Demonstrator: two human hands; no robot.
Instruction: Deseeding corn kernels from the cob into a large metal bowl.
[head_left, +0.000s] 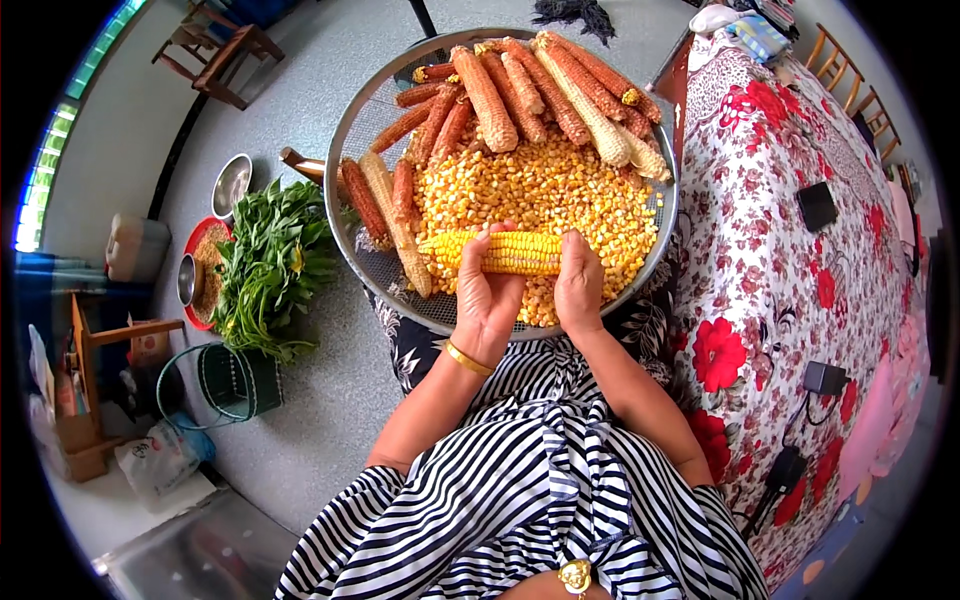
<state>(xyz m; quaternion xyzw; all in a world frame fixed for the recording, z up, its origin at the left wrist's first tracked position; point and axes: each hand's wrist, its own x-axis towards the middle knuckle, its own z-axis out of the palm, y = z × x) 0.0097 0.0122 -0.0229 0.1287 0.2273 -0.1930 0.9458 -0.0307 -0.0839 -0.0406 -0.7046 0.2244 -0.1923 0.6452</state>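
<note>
An ear of yellow corn (521, 253) lies crosswise between my two hands, its rows still full of kernels. My left hand (487, 289) is wrapped around its left half, with the thumb on top. At the right end my right hand (579, 283) grips it, thumb uppermost. Beneath the ear, loose corn kernels (540, 187) cover much of a round mesh sieve (346, 217) that rests on my lap. Bare reddish corn cobs (486, 101) are piled along the sieve's far side, and a pale cob (395, 217) leans at its left.
To the left on the floor are leafy greens (274, 255), a red basin (196, 315) of grain, a metal bowl (232, 185) and a green basket (240, 381). A wooden stool (225, 64) stands farther back. At right, a flowered cloth (757, 300) bears a phone (817, 207) and a power adapter (826, 378).
</note>
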